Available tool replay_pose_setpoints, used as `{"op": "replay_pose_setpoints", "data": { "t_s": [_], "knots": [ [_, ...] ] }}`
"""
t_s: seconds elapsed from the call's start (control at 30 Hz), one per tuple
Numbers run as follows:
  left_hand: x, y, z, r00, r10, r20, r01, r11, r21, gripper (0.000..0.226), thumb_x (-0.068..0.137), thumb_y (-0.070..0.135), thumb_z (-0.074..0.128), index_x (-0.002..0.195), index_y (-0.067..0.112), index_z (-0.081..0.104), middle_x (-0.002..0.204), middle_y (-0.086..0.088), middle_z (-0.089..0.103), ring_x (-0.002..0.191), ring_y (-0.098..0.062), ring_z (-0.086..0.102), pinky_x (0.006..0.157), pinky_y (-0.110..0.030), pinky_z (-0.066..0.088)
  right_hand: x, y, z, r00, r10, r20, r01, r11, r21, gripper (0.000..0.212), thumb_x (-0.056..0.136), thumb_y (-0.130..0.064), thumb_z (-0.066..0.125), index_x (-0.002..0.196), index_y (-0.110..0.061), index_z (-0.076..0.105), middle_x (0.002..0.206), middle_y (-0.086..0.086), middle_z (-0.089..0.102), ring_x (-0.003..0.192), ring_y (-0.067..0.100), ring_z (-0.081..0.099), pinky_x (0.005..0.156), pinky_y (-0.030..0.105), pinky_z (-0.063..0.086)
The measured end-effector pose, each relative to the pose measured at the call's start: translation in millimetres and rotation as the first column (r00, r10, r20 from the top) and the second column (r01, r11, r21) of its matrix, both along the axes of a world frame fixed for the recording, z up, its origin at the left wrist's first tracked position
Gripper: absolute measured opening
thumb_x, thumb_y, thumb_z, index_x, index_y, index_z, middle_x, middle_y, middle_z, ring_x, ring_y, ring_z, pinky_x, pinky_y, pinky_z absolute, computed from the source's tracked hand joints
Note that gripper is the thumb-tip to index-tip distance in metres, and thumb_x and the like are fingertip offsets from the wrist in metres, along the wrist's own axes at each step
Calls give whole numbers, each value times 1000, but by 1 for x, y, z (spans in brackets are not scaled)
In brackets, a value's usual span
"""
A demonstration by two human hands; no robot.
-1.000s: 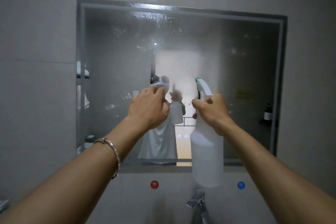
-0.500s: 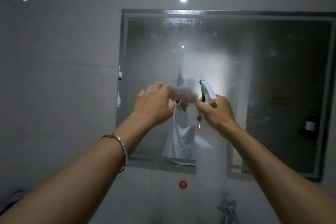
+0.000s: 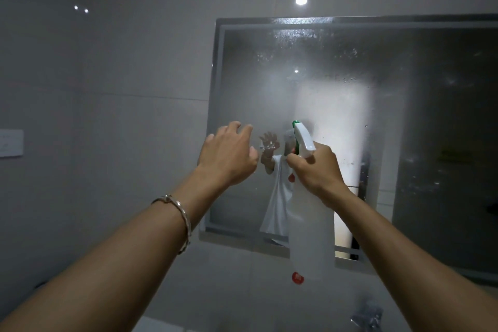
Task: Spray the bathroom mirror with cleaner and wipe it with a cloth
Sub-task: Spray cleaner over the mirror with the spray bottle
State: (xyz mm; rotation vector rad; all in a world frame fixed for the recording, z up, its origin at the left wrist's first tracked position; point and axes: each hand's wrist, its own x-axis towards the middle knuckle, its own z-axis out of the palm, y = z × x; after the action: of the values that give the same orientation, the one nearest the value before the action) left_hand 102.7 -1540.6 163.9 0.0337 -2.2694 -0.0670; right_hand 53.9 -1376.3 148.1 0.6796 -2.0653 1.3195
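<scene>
Here your right hand (image 3: 314, 170) grips the spray bottle (image 3: 310, 234) before the misted mirror (image 3: 350, 67); your left hand (image 3: 229, 155) hovers empty, fingers spread.

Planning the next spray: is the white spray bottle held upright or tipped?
Upright. The white spray bottle hangs vertically from the right hand, green-tipped nozzle on top, facing the mirror.

left hand (image 3: 229, 155) now spread open, no longer closed, mirror (image 3: 350, 116) shifted rightward in view
</scene>
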Motion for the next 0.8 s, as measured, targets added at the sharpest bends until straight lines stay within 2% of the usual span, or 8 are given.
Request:
{"op": "replay_pose_setpoints", "data": {
  "t_s": [0.13, 0.23, 0.37, 0.43, 0.47, 0.53, 0.63, 0.8],
  "knots": [
    [3, -11, 1, 1000, 16, -8, -16, 1000, 1, 52, 92, 29, 41, 142, 14, 33, 146, -9, 36, 128, -26, 41, 100, -42, 37, 1, -8, 3, 997, 74, 20, -73, 996, -47, 14, 85, -8, 57, 87, 4, 61, 72, 15, 63, 43, 3, 58, 41, 13, 40],
    [2, -15, 0, 1000, 21, -10, -21, 1000, -3, 53, 93, 29, 41, 143, 14, 32, 146, -9, 36, 128, -26, 41, 101, -43, 37, 2, -18, 4, 991, 126, 36, -123, 989, -80, 14, 83, -5, 57, 85, 8, 62, 65, 11, 59, 39, 2, 55, 39, 13, 40],
    [3, -20, -5, 999, 38, -5, -38, 999, -15, 53, 92, 30, 41, 142, 14, 32, 146, -9, 36, 127, -26, 42, 101, -43, 37, 3, -33, -1, 996, 88, -9, -88, 995, -48, 10, 82, -9, 59, 82, 0, 62, 66, 11, 63, 41, 2, 58, 38, 12, 40],
    [4, -24, -8, 999, 52, -4, -52, 998, -25, 53, 92, 30, 42, 142, 14, 33, 145, -10, 37, 127, -27, 42, 101, -43, 37, 2, -41, -6, 997, 57, -43, -55, 997, 47, 11, 82, -14, 60, 82, -3, 61, 68, 8, 66, 46, 4, 62, 45, 17, 49],
    [4, -27, -9, 998, 57, -4, -57, 998, -25, 52, 92, 30, 42, 141, 14, 34, 145, -10, 37, 127, -27, 42, 101, -43, 37, 0, -44, -9, 997, 61, -48, -57, 996, 72, 12, 83, -16, 60, 84, -4, 61, 68, 6, 65, 49, 7, 64, 52, 24, 55],
    [3, -34, -13, 998, 68, -5, -68, 997, -24, 53, 92, 30, 42, 141, 14, 35, 144, -10, 38, 126, -27, 43, 100, -43, 38, -3, -49, -13, 997, 73, -38, -70, 995, 66, 13, 84, -17, 60, 86, -4, 60, 68, 2, 63, 53, 11, 66, 58, 32, 57],
    [0, -45, -18, 996, 87, 7, -87, 996, -18, 55, 91, 31, 43, 142, 14, 33, 145, -11, 38, 126, -28, 44, 101, -44, 40, -4, -55, -15, 988, 153, 18, -154, 986, 57, 11, 85, -14, 59, 90, -4, 59, 69, 2, 61, 56, 13, 67, 50, 22, 51],
    [-4, -57, -28, 991, 134, 19, -133, 991, -12, 55, 91, 33, 44, 143, 16, 34, 146, -9, 37, 128, -28, 42, 101, -44, 39, -4, -77, -21, 974, 212, 79, -217, 975, 52, 17, 84, -12, 59, 88, 4, 61, 69, 6, 60, 55, 15, 67, 46, 20, 48]
  ]
}}
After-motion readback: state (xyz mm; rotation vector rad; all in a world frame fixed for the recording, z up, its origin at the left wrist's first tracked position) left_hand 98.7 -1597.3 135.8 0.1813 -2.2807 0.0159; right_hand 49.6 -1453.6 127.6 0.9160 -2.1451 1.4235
